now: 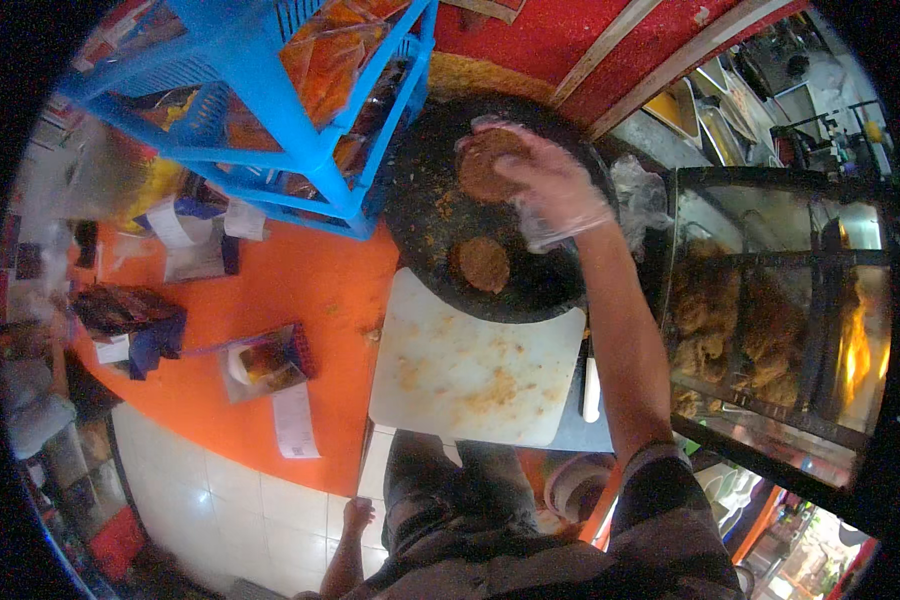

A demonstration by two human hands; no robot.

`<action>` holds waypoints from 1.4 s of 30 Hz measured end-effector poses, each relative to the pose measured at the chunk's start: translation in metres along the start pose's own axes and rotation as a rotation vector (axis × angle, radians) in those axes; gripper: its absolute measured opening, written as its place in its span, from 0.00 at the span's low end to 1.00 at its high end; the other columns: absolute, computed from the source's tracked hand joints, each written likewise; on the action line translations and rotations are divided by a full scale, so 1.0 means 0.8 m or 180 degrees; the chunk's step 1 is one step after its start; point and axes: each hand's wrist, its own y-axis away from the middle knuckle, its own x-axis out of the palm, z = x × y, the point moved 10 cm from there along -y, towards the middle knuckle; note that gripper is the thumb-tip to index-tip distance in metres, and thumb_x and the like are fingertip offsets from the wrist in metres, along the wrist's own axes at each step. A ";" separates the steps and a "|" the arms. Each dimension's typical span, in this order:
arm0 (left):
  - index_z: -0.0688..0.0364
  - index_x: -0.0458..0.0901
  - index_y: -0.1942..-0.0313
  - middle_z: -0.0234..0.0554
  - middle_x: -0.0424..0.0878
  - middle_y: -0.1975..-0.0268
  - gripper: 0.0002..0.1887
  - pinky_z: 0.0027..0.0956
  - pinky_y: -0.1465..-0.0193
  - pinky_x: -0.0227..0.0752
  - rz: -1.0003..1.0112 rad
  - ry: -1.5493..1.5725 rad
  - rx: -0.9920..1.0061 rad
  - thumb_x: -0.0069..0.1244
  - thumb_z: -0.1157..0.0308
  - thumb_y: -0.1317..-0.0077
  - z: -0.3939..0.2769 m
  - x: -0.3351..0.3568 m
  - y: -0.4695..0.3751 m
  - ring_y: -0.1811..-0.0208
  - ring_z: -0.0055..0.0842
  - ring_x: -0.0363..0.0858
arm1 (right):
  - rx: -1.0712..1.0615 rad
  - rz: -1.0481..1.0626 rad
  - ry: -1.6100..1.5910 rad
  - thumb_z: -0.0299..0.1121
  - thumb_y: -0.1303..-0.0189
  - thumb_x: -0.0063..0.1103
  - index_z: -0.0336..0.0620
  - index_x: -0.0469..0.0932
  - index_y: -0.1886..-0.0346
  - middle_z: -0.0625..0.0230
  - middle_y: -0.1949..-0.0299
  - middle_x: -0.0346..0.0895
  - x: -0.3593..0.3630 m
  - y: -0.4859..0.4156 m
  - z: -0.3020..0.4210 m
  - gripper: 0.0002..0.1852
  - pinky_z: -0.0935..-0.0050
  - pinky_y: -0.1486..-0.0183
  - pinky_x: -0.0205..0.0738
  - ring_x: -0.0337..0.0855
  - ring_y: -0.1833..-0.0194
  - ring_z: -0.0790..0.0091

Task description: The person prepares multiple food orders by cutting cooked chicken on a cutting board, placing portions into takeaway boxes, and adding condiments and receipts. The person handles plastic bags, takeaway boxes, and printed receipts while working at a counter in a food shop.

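My right hand (551, 176) wears a clear plastic glove and grips a round brown patty (487, 169). It is over a large round black stone mortar or pan (427, 217), whose surface is flecked with food bits. A second brown patty (483, 265) lies on this black surface, nearer to me. Below the round vessel is a white cutting board (465, 375) smeared with orange-brown residue. Well away from the food, my left hand (358, 514) hangs low at my side above the tiled floor, its fingers curled and nothing visible in it.
A blue plastic rack (300, 157) with bagged food stands at the left. Open packets with paper slips (296, 420) lie on the orange table (345, 300). A white-handled knife (591, 390) is beside the board. To the right, a glass display case (765, 300) holds fried food.
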 end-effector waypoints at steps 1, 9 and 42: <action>0.61 0.81 0.61 0.40 0.83 0.75 0.08 0.29 0.83 0.73 -0.0125 -0.0380 -0.0092 0.55 0.65 0.29 0.001 -0.005 -0.002 0.82 0.25 0.79 | -0.0285 -0.0183 0.0891 0.25 0.32 0.60 0.41 0.73 0.32 0.61 0.39 0.81 0.009 -0.001 0.007 0.24 0.62 0.31 0.73 0.79 0.37 0.64; 0.60 0.79 0.60 0.42 0.84 0.72 0.08 0.28 0.81 0.74 0.0380 -0.0370 0.0426 0.56 0.65 0.30 -0.043 0.019 -0.012 0.80 0.26 0.80 | 0.0173 -0.0123 0.3487 0.55 0.28 0.45 0.33 0.62 0.25 0.42 0.24 0.60 0.131 0.044 -0.055 0.38 0.40 0.20 0.44 0.55 0.23 0.37; 0.59 0.82 0.61 0.45 0.86 0.69 0.11 0.37 0.79 0.75 0.0375 -0.0841 0.0958 0.55 0.60 0.30 0.034 0.089 0.056 0.78 0.34 0.82 | 0.1159 -0.3892 0.0160 0.51 0.36 0.66 0.49 0.79 0.59 0.67 0.68 0.75 -0.202 0.851 -0.227 0.17 0.65 0.71 0.64 0.72 0.72 0.65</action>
